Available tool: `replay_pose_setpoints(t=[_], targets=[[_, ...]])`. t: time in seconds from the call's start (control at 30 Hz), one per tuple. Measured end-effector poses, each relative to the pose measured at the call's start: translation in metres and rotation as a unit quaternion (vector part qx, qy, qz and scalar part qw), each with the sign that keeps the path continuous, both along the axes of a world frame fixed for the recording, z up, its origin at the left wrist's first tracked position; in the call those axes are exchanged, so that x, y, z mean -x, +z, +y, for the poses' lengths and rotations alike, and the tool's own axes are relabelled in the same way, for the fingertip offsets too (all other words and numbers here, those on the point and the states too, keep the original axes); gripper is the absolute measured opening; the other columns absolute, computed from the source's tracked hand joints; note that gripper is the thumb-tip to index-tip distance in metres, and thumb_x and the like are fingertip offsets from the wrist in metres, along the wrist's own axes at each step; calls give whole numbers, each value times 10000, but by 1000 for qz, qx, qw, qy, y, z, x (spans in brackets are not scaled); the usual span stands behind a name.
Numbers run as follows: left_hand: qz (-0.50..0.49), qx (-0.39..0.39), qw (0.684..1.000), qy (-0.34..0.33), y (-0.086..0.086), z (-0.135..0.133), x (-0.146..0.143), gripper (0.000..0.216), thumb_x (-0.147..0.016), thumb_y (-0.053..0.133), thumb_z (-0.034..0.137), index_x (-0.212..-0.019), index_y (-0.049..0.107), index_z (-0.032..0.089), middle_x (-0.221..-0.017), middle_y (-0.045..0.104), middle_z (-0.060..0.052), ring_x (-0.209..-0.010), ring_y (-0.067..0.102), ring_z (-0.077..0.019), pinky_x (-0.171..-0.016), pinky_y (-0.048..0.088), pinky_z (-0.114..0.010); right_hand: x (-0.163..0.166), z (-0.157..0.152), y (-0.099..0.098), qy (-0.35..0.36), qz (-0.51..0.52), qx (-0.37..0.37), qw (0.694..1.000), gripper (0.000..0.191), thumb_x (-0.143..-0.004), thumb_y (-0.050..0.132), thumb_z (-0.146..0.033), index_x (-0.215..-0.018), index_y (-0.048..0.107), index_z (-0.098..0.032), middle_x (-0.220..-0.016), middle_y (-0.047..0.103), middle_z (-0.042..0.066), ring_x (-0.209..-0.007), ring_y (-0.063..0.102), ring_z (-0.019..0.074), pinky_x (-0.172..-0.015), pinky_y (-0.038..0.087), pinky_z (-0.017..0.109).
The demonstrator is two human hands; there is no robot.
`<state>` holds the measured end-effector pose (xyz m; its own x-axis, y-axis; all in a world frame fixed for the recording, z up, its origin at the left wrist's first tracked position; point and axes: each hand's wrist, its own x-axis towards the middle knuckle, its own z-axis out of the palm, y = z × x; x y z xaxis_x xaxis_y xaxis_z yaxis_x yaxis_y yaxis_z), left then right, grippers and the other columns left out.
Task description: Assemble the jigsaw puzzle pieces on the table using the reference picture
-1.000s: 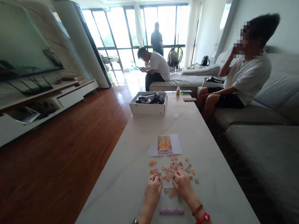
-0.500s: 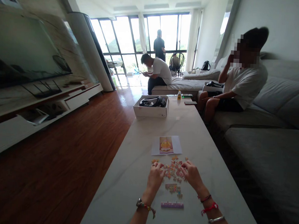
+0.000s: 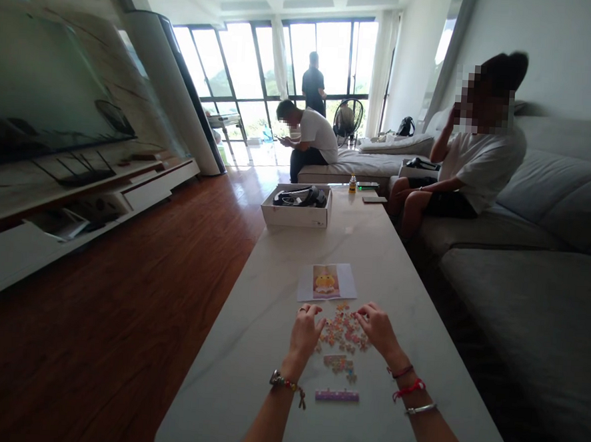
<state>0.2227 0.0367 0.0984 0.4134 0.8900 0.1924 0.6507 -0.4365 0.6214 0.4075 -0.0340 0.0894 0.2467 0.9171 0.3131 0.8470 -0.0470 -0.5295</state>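
Resting on the pale bench (image 3: 269, 326), the left hand (image 3: 305, 329) is sitting at the left edge of a scatter of puzzle pieces (image 3: 343, 332), its fingers curled loosely downward; whether it is pinching a piece I cannot tell from where I am standing. The right hand (image 3: 378, 327) is lying at the right edge of the same scatter, fingers bent and tips touching the pieces, and again any grip is too small to make out. Between the two wrists, a small joined patch of pieces (image 3: 339, 365) is lying nearer the person, and just beside it, closer still, a purple strip (image 3: 337, 395) is sitting flat.

Beyond the scatter, a printed picture sheet (image 3: 327, 281) is lying face up. Further along, a white box (image 3: 296, 210) is holding dark gear, with a small bottle (image 3: 352, 183) and a phone (image 3: 374, 200) near the far end.

The pieces are looking thin, light and stiff, likely to slide on the smooth top, so they are probably best taken by the edges with fingertip and thumb.

On the grey sofa (image 3: 531, 289) to the right a person in a white shirt (image 3: 479, 165) is sitting; two more people are by the windows.
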Motion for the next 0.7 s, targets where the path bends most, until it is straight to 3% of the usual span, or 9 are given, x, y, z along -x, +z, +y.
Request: replay_pose_setpoints(t=[0.47, 0.7], targets=[[12, -22, 1000, 2, 1, 4, 1, 135, -710, 543, 191, -844, 542, 174, -861, 520, -41, -803, 513, -152, -767, 415, -298, -11, 2, 6, -12, 0, 9, 1000, 157, -761, 468, -245, -696, 586, -165, -733, 564, 43, -684, 520, 142, -668, 382, 252], [30, -12, 999, 6, 0, -1, 13, 145, -707, 547, 175, -852, 546, 178, -862, 517, -38, -816, 513, -150, -771, 413, -281, -30, -18, 3, -35, 0, 18, 999, 152, -756, 479, -259, -699, 582, -163, -734, 571, 43, -681, 520, 142, -674, 382, 253]])
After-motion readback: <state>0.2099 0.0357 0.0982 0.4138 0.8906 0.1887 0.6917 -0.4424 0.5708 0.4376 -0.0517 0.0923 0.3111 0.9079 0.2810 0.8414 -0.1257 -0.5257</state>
